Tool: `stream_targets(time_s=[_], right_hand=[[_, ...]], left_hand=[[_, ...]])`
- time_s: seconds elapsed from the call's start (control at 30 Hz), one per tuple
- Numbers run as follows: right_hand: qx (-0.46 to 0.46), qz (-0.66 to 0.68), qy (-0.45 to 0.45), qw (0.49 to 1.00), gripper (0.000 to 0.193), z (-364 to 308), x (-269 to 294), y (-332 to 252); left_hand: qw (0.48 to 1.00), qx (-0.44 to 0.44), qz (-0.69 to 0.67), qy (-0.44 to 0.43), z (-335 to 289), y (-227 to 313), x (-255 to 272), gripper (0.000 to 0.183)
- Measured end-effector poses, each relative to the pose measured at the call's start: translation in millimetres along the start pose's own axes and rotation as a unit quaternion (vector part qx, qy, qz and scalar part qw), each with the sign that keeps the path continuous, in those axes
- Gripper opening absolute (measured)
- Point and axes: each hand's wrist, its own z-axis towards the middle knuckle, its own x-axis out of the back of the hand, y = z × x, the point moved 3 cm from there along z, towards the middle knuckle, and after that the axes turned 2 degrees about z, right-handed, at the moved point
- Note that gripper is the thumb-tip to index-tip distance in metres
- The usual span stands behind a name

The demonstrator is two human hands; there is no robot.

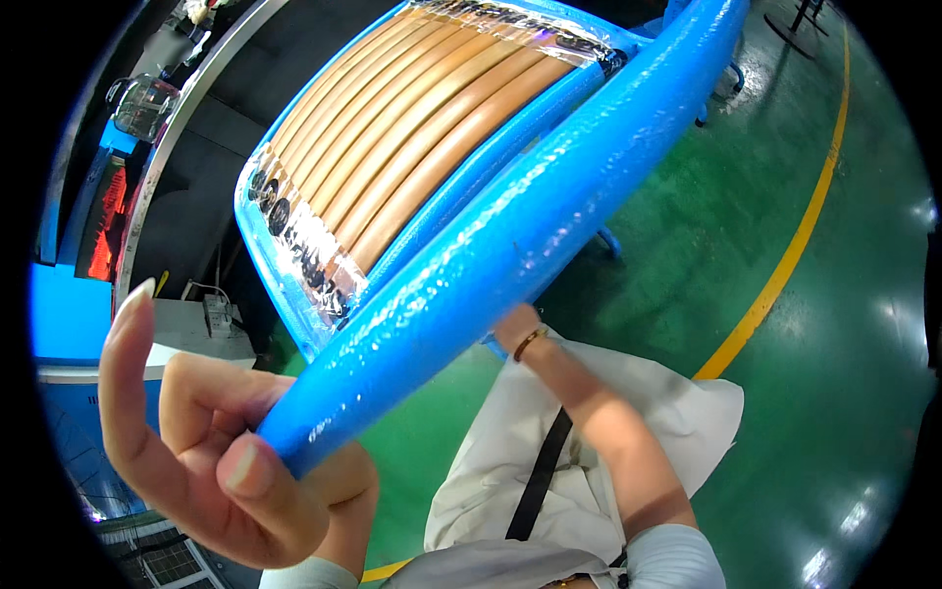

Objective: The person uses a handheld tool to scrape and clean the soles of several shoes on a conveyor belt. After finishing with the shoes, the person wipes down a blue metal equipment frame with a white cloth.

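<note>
A long, shiny blue piece [500, 245] with a textured surface slants from lower left to upper right, close to the camera. It looks like a tray or panel seen nearly edge-on; I cannot tell which. My left hand [211, 452] pinches its lower-left end between thumb and bent fingers, with one finger sticking upward. My right hand [517, 329] is behind the piece's lower edge, so its fingers are hidden; a bracelet shows at the wrist. Just beyond lies a blue tray [257, 231] holding several long tan tubes [392, 137] side by side, with clear film and dark parts at their ends.
At the left is a workbench edge [186, 128] with a clear container [145, 106] and a red item [106, 231]. A white box [201, 329] stands lower. A yellow line [785, 265] curves over the green floor [697, 245] at right, with a dark stand base [793, 37] at far right.
</note>
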Motion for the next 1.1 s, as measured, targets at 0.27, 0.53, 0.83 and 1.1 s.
stream_targets(time_s=[0.27, 0.53, 0.83, 1.1], right_hand=[[-0.101, 0.018, 0.121, 0.987, 0.012, -7.2, 21.3, 63.2], [-0.177, 0.201, 0.290, 0.919, 0.010, 16.8, 32.7, 138.6], [-0.164, 0.101, 0.386, 0.902, 0.009, -0.3, 45.8, 77.0], [-0.201, 0.029, 0.391, 0.898, 0.014, 22.0, 108.6, 140.5]], left_hand=[[0.997, 0.036, 0.069, -0.019, 0.8, -6.2, 7.1, 0.057], [0.994, 0.056, 0.058, -0.079, 5.7, -12.6, 23.4, 0.056], [0.994, 0.045, 0.103, -0.002, 5.3, -6.3, 11.8, 0.059], [0.997, 0.041, 0.071, -0.009, 9.5, -17.0, 26.2, 0.064]])
